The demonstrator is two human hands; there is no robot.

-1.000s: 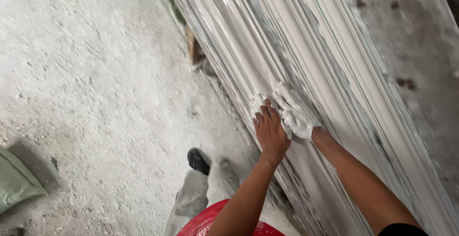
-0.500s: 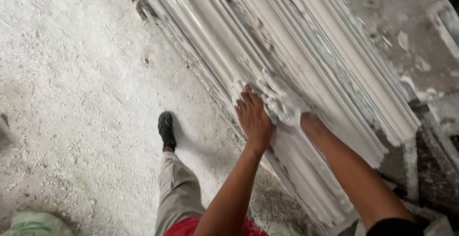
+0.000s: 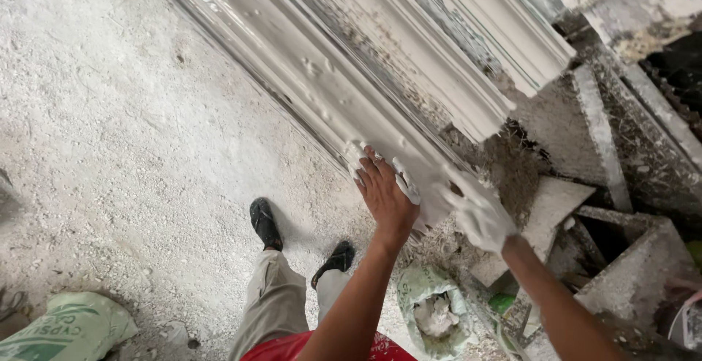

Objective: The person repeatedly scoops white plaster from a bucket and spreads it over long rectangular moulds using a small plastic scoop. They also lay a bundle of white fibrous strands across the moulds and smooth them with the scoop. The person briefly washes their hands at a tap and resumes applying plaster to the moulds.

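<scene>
A long white plaster cornice moulding (image 3: 351,61) lay on the dusty worktop above the floor (image 3: 110,156), its near end under the left hand (image 3: 385,194), fingers flat and holding nothing, and the plaster-coated right hand (image 3: 479,211), similarly spread, so uneven pressure could have dented wet profile.

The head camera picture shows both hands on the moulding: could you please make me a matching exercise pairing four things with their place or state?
Things:
1. left hand
2. right hand
3. open sack
4. dark shoes

Descriptions:
A. thickly coated in white plaster
B. on the dusty floor
C. mostly bare, flat on the white moulding
D. under the forearms, white lumps inside

Pairs: 1-C, 2-A, 3-D, 4-B
</scene>
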